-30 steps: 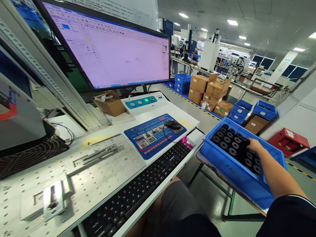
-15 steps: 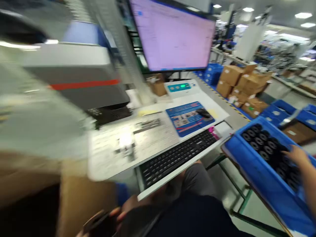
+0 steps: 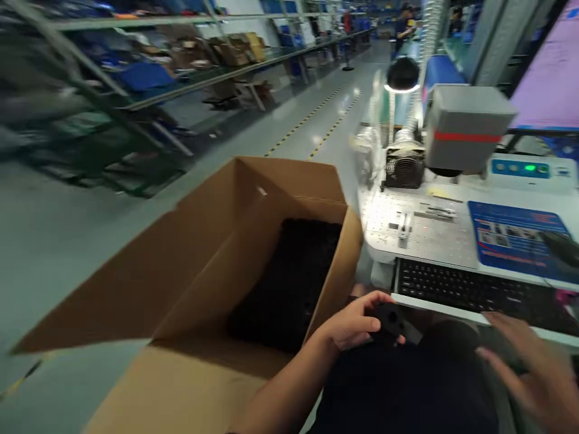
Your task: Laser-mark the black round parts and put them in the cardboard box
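black part (image 3: pixel 388 318), black keyboard (image 3: pixel 456 286), blue mouse pad (image 3: pixel 511 238); brown box (image 3: pixel 199 259), black pieces (image 3: pixel 289 289); grey machine (image 3: pixel 470 114) with a red stripe (image 3: pixel 468 137); yellow and black striped floor tape (image 3: pixel 324 137).

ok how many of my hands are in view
2: the left hand holds a black part; the right hand, blurred, is spread open by the keyboard tray.
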Available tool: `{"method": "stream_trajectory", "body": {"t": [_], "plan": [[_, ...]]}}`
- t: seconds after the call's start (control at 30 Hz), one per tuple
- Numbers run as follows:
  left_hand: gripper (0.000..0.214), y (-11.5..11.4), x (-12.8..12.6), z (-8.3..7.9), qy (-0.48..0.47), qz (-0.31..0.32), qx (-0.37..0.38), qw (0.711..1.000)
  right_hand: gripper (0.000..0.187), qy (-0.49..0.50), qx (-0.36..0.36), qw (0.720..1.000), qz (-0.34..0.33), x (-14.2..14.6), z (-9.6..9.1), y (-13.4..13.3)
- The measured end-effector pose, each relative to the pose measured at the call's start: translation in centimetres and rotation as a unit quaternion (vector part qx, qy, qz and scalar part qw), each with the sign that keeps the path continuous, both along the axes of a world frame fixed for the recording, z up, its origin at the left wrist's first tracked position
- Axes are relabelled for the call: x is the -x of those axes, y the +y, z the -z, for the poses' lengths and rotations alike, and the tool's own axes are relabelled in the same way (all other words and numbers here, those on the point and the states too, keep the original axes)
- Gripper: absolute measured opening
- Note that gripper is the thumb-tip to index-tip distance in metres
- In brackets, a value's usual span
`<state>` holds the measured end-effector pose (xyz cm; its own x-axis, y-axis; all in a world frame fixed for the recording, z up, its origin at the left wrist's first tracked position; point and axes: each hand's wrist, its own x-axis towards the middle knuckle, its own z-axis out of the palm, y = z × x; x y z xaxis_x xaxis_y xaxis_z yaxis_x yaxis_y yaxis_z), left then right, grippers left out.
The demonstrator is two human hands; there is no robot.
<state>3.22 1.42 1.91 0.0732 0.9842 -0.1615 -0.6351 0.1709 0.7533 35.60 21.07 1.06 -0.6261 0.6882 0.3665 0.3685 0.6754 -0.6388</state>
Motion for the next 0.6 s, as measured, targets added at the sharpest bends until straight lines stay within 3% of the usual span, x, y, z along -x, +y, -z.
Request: {"method": "stream_trajectory", "body": {"t": [0.1, 0.2, 0.33, 0.43, 0.5, 0.57, 0.6], "plan": [[0.079, -2.0, -0.6, -0.2, 0.0, -0.002, 0.046, 0.999, 0.081, -0.024, 0.013, 0.974, -0.225, 7.6, 0.1, -4.3], [0.065, -3.8, -0.8, -0.2, 0.005, -0.067, 0.077, 0.995, 0.081, 0.007, 0.052, 0.947, -0.318, 13.1, 0.5, -7.9], [0.053, -5.1, -1.1, 0.6, -0.013, -0.113, 0.091, 0.989, 0.064, 0.055, 0.113, 0.937, -0.325, 16.2, 1.1, -10.1], [0.063, -5.4, -0.5, 0.8, -0.008, -0.078, 0.082, 0.994, 0.052, 0.054, 0.158, 0.933, -0.32, 16.7, 0.4, -9.9], [0.065, -6.4, 1.4, 0.5, 0.034, -0.048, 0.087, 0.995, 0.049, 0.042, 0.173, 0.936, -0.304, 16.8, -0.5, -8.7], [0.058, -8.3, 5.4, 0.4, 0.219, -0.103, 0.129, 0.962, 0.047, 0.049, 0.156, 0.952, -0.259, 17.1, -1.5, -6.2], [0.054, -9.6, 8.2, 0.6, 0.331, -0.153, 0.157, 0.918, 0.047, 0.061, 0.137, 0.963, -0.222, 17.4, -1.9, -4.4]]}}
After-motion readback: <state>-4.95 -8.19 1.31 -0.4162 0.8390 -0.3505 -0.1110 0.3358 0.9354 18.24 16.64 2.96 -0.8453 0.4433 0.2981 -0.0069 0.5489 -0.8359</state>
